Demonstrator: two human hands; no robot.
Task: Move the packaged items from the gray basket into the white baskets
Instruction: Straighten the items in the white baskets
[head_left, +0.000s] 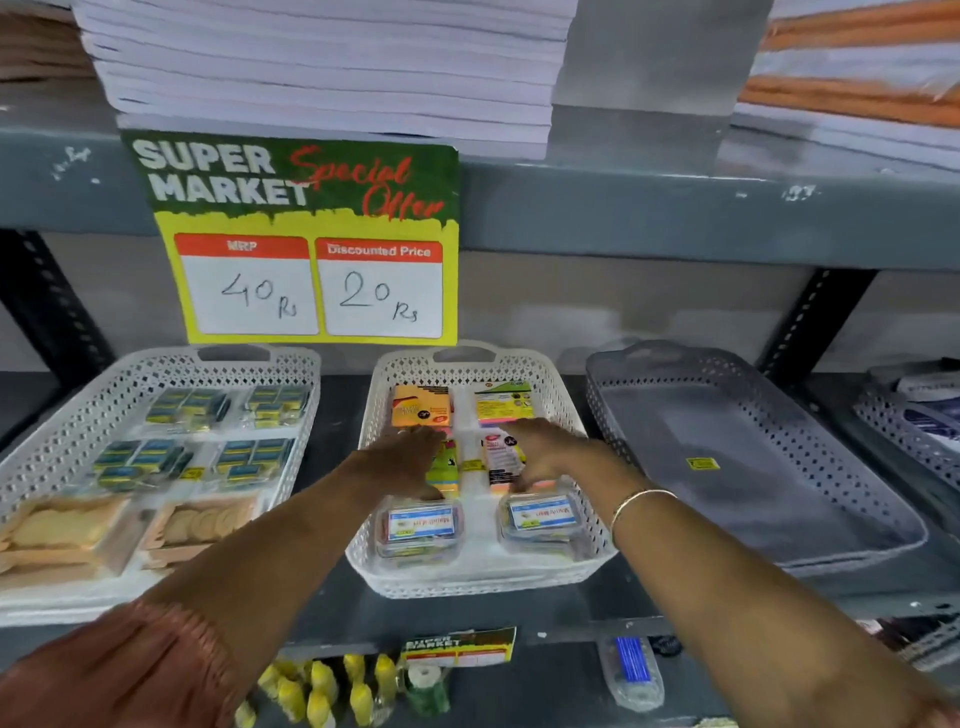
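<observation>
Both grips rest palm-down, fingers loosely spread, on sticky-note packs in the middle white basket (587, 525): left hand (410, 460) on a green pack (445, 464), right hand (548, 452) on a pink-and-white pack (500, 457); whether either pinches cannot be told. Right of the grips, the gray basket (748, 457) shows a bare floor with one yellow sticker.

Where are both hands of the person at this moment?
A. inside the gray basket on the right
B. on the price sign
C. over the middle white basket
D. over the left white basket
C: the left hand and the right hand both lie over the packets in the middle white basket, while the gray basket beside it holds no packets.
</observation>
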